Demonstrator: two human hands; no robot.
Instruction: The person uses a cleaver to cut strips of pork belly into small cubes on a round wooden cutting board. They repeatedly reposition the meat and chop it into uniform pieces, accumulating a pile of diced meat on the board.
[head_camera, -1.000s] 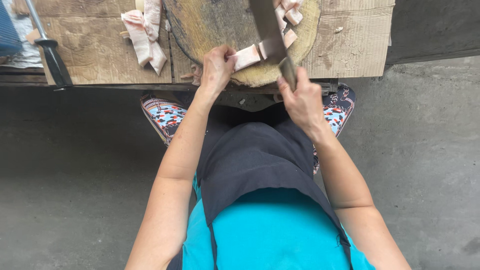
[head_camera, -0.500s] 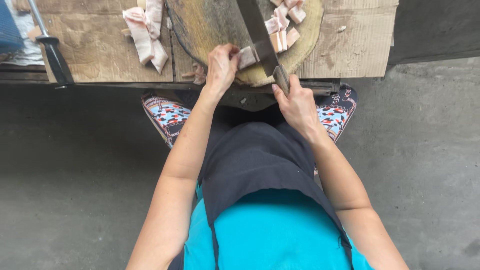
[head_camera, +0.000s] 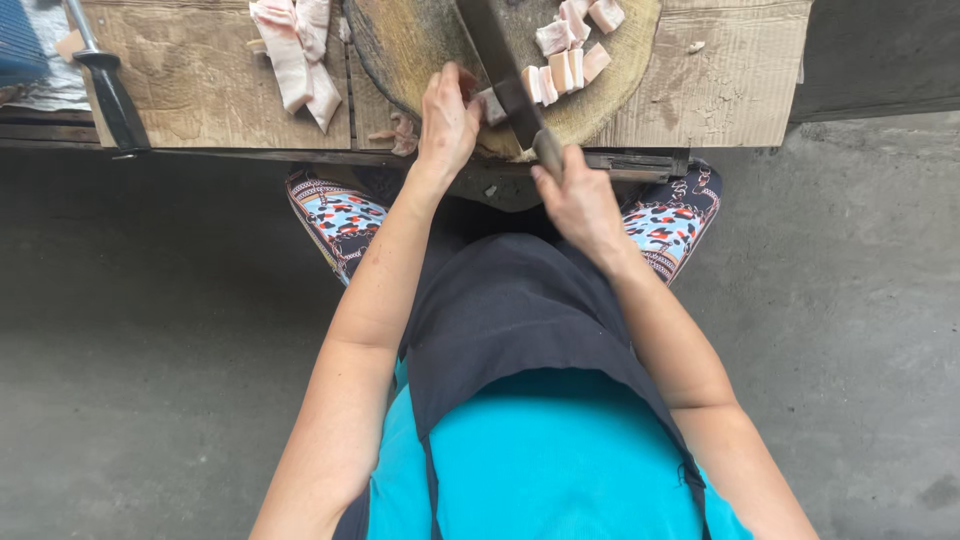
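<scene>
My right hand (head_camera: 578, 198) grips the handle of a big cleaver (head_camera: 500, 55) whose blade rests on a strip of pale pork at the near rim of a round wooden chopping block (head_camera: 425, 45). My left hand (head_camera: 446, 120) presses down on the near end of that pork strip (head_camera: 490, 103), just left of the blade. To the right of the blade lie several cut pork cubes (head_camera: 565, 65) in a row on the block.
Long uncut pork strips (head_camera: 295, 55) lie on brown cardboard (head_camera: 190, 70) left of the block. A second knife with a black handle (head_camera: 110, 90) rests at the far left. The low wooden bench edge (head_camera: 640, 160) runs over my knees; grey concrete floor lies all around.
The view has shifted slightly. The cleaver has moved left along the pork strip, and my left hand has drawn back with it. More cut cubes lie to the right of the blade.
</scene>
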